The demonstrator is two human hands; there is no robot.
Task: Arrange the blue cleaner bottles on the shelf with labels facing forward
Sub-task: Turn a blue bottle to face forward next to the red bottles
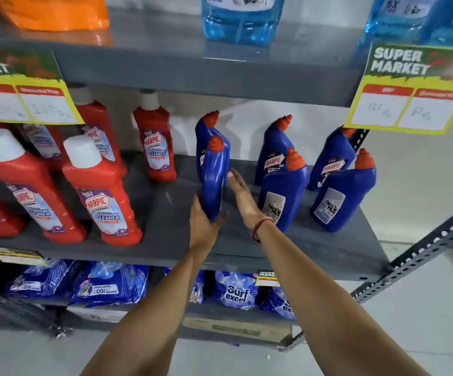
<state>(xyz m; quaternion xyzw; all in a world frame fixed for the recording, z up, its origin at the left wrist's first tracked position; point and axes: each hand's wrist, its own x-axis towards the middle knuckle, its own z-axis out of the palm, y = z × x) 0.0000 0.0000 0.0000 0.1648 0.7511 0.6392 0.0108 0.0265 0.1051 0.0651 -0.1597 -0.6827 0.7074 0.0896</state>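
Several blue cleaner bottles with orange caps stand on the grey middle shelf. My left hand grips the base of the front-left blue bottle, which is turned edge-on so no label shows. Behind it stands another blue bottle. My right hand is open and flat just right of the held bottle, apart from it. Two front bottles, one in the middle and one at the right, show their white back labels. Behind them, a bottle in the middle and one at the right show front labels.
Red bathroom cleaner bottles fill the shelf's left half. Price tags hang from the shelf above at the left and right. Blue liquid containers stand on the top shelf. Detergent packs lie on the shelf below.
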